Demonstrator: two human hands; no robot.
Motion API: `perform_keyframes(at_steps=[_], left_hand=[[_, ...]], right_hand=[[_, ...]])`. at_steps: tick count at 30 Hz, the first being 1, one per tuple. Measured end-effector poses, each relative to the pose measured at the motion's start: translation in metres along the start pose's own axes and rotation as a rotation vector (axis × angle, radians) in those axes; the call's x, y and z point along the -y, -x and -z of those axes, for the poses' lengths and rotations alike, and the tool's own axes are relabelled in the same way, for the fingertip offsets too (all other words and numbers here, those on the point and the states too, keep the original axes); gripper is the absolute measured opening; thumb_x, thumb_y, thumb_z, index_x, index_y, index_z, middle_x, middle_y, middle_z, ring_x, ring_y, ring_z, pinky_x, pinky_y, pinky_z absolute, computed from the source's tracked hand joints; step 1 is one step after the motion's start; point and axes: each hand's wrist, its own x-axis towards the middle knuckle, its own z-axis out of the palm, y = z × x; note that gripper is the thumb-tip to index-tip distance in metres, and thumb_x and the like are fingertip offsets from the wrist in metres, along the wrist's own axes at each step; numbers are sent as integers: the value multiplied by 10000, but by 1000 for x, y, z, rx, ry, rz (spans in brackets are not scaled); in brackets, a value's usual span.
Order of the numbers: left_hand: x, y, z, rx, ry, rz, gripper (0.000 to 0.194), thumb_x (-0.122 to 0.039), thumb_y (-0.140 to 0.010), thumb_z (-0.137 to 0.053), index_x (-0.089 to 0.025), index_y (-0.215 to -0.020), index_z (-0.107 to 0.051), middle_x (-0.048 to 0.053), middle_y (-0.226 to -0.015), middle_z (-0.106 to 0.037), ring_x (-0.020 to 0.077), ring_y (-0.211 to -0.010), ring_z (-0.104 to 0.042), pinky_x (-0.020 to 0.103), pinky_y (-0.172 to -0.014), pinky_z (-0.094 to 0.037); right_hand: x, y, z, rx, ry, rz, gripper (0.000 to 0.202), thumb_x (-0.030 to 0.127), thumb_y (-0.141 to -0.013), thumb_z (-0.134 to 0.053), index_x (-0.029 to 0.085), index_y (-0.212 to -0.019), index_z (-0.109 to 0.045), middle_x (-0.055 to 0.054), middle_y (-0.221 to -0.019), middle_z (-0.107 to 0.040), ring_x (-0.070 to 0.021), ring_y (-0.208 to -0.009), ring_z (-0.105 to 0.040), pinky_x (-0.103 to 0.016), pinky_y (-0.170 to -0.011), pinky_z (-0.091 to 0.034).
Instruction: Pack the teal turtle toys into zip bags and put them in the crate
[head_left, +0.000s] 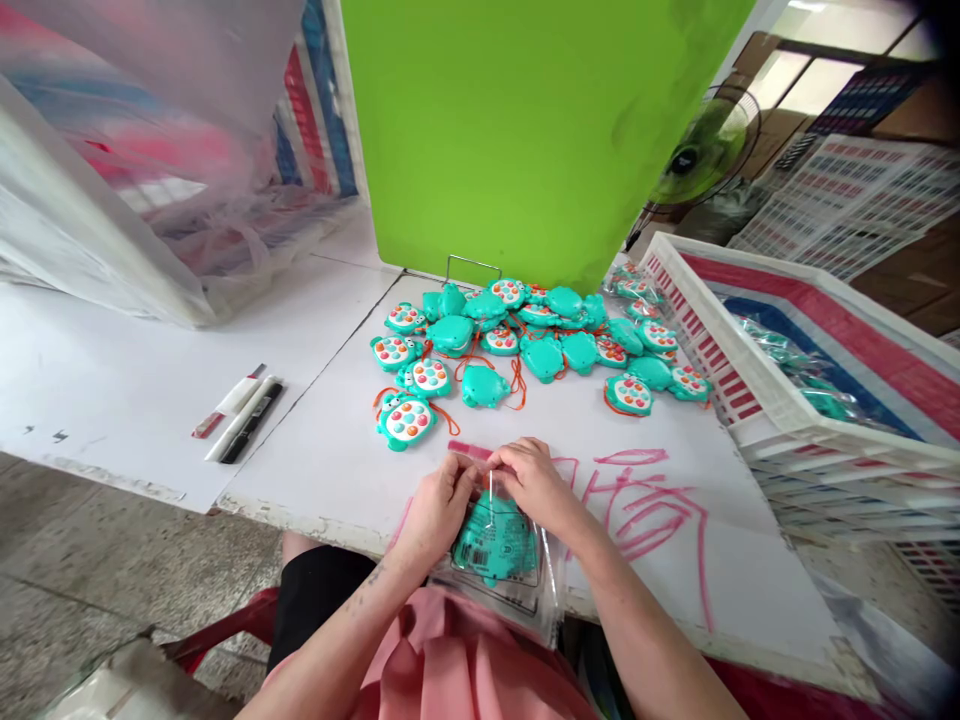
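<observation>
A clear plastic bag with black print lies at the table's front edge, close to my body. Inside it is a teal turtle-shaped toy, and a barcode shows over it. My left hand pinches the bag's top edge on the left. On the other side, my right hand pinches the same edge, the two sets of fingertips close together. Beyond my hands lies a loose pile of teal turtle toys, some showing white faces with coloured buttons, others their plain backs, with orange cords among them.
A green panel stands upright behind the pile. To the right, a white plastic crate holds bagged toys. Markers lie on the left of the white table. Plastic-wrapped goods stand at the back left, a fan at the back right.
</observation>
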Motion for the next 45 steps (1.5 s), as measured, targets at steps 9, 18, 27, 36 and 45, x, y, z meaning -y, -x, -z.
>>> perform_keyframes(at_steps=[9, 18, 27, 36, 45], left_hand=[[2, 2, -1, 28, 10, -43, 223, -436, -922, -514, -215, -947, -535, 3, -825, -686, 163, -743, -633, 245, -650, -461], [3, -2, 1, 109, 75, -32, 312, -381, -919, -517, -203, -1168, -579, 55, -1020, -751, 203, -899, -700, 284, -784, -520], [5, -4, 2, 122, 73, -63, 282, -364, -910, -541, -204, -1094, -682, 46, -1049, -742, 199, -905, -683, 274, -793, -517], [4, -1, 3, 94, -44, -151, 277, -280, -924, -504, -228, -1140, -670, 15, -1071, -734, 184, -913, -668, 263, -827, -484], [4, 0, 2, 80, -180, -115, 243, -295, -926, -506, -221, -1087, -672, 33, -989, -741, 202, -846, -670, 276, -757, -463]], right_hand=[[-5, 4, 2, 142, -542, -141, 315, 178, -941, -473, 209, -1239, -573, -55, -1050, -669, -147, -888, -655, -278, -805, -500], [-2, 10, 5, 49, -535, -112, 347, 255, -960, -474, 231, -1293, -565, -68, -1093, -664, -178, -1026, -637, -336, -905, -508], [8, 7, 3, -287, -179, 63, 236, 124, -888, -583, 227, -1095, -628, 0, -933, -721, -171, -966, -625, -435, -1108, -312], [24, 0, -12, -306, 78, 168, 370, 100, -882, -574, 220, -1232, -570, -41, -978, -690, -221, -999, -573, -439, -1012, -414], [31, -1, -10, -261, 143, 173, 337, 96, -919, -526, 197, -1234, -588, -68, -969, -670, -217, -991, -558, -374, -923, -474]])
